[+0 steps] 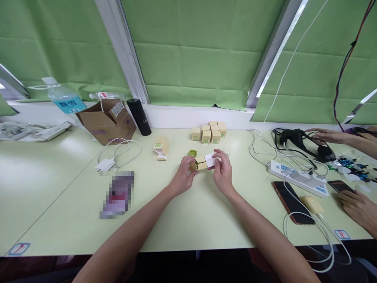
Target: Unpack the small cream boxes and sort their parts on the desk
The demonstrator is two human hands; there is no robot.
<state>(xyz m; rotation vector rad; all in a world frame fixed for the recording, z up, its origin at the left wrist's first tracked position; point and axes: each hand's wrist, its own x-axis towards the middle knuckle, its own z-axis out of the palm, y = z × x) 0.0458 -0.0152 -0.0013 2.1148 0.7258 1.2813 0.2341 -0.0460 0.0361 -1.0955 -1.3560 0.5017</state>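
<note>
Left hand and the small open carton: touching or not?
Touching. The head view shows the left hand gripping the small open carton at the end away from its white flap, with no gap visible there.

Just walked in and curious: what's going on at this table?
A person holds a small open carton in both hands: the left hand at one end, the right hand at its white flap. A small green piece lies just behind it. Farther back, small boxes stand in a group; a loose carton sits off to the left. At the right, a co-worker's hand touches a phone, and another hand is at a black device.
</note>
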